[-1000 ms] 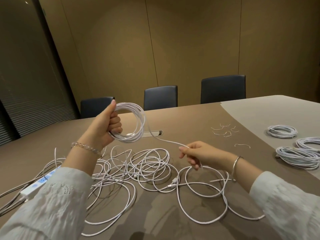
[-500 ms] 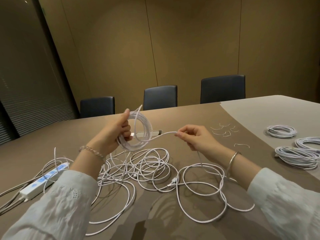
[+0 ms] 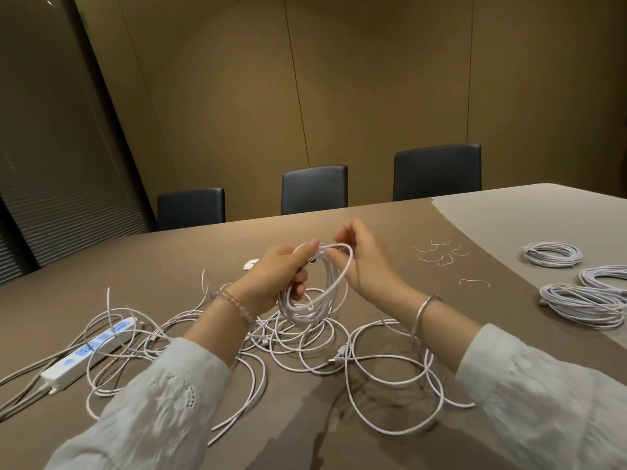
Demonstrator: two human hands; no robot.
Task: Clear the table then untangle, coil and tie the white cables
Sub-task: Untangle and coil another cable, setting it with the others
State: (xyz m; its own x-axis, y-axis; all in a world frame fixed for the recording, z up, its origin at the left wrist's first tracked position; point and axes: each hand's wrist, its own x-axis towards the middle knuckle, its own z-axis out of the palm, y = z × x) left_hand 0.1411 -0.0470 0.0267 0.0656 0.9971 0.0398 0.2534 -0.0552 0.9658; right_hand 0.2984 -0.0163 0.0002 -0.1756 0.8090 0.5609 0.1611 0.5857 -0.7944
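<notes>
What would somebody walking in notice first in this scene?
Probably the two hands raised mid-table: the left hand grips a half-wound white coil while the right hand lays a fresh loop onto its top. Beneath them a loose tangle of white cable sprawls over the brown table, with a power strip at its left end. Far right lie three finished coils.

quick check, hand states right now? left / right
Left hand: closed, gripping the coiled white cable.
Right hand: closed, pinching the outermost loop of the same coil at its top.
</notes>
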